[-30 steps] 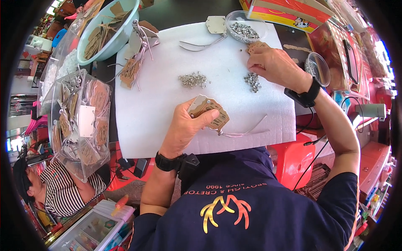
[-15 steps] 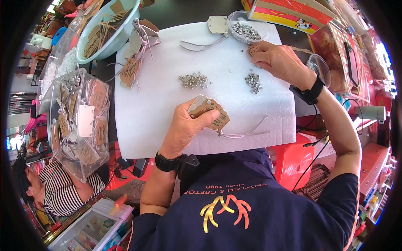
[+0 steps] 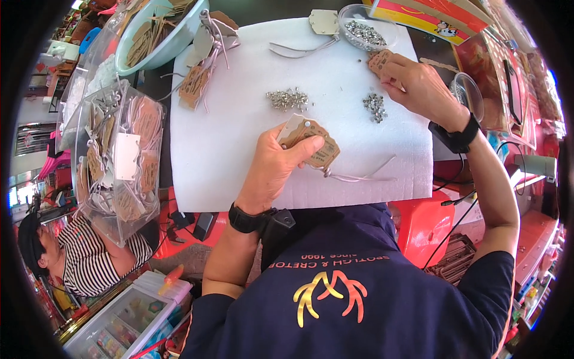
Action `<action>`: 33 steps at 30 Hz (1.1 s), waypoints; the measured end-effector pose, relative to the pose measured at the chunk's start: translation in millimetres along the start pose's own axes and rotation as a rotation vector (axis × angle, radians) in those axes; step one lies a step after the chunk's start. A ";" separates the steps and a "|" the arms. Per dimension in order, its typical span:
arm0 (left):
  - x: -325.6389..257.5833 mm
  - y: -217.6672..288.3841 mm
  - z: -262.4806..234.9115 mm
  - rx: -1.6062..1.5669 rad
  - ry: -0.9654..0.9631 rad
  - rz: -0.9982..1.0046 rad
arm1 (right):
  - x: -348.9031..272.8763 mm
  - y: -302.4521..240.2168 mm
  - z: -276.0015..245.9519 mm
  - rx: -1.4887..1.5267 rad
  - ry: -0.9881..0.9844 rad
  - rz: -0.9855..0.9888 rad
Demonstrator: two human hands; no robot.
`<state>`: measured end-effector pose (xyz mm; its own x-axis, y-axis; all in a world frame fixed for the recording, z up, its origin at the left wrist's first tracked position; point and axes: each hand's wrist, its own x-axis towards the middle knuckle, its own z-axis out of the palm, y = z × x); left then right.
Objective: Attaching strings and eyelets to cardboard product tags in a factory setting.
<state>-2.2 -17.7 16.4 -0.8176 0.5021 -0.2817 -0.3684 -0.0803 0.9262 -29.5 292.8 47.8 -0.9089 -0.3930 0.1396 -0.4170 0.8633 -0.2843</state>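
Note:
In my left hand [image 3: 269,170], stacked cardboard tags [image 3: 321,157], brown and off-white, are pinched under the thumb. A small metal rivet sits at the top tag's corner, and a grey cord [image 3: 359,178] trails rightward from them. At the far right of the white foam sheet [image 3: 227,149], my right hand [image 3: 421,88] has its fingers bent and closed at a brown scalloped cardboard tag [image 3: 378,61]; its fingertips are partly hidden. A heap of silvery rivets [image 3: 287,99] lies in the middle, with another pile of metal pieces [image 3: 375,107] just below my right hand.
Beyond stands a clear tub [image 3: 366,35] of metal pieces; another clear tub [image 3: 466,96] is right. Corded tags [image 3: 194,87] and a light-blue basin [image 3: 173,51] are far left, above a clear box [image 3: 122,173] of tags. A person in stripes [image 3: 98,257] is lower left.
The whole view has shifted slightly. My right hand's fingers have drawn back toward me, showing more of the brown tag. My left hand keeps its hold on the tags.

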 end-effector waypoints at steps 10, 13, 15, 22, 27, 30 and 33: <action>2.5 2.9 16.0 -0.078 0.121 0.054 | -16.9 -101.0 15.1 0.765 -0.003 0.229; 1.8 5.7 19.1 -0.034 0.136 0.075 | -17.1 -109.5 22.3 0.771 0.095 0.242; 0.7 5.9 19.8 -0.011 0.141 0.085 | -16.1 -112.4 25.1 0.758 0.120 0.231; -0.9 9.2 23.2 -0.025 0.129 0.116 | -18.9 -116.7 33.9 0.708 0.233 0.204; -1.5 8.2 20.5 0.006 0.127 0.103 | -19.3 -119.5 35.5 0.662 0.252 0.174; -1.0 9.6 22.8 0.006 0.119 0.112 | -20.9 -119.4 34.5 0.657 0.265 0.170; -1.3 8.2 21.4 -0.006 0.112 0.108 | -20.2 -119.2 35.3 0.653 0.277 0.151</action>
<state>5.3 -0.5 29.7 -0.8967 0.3914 -0.2068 -0.2777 -0.1337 0.9513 38.3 186.6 45.3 -0.9574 -0.1156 0.2646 -0.2861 0.5024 -0.8159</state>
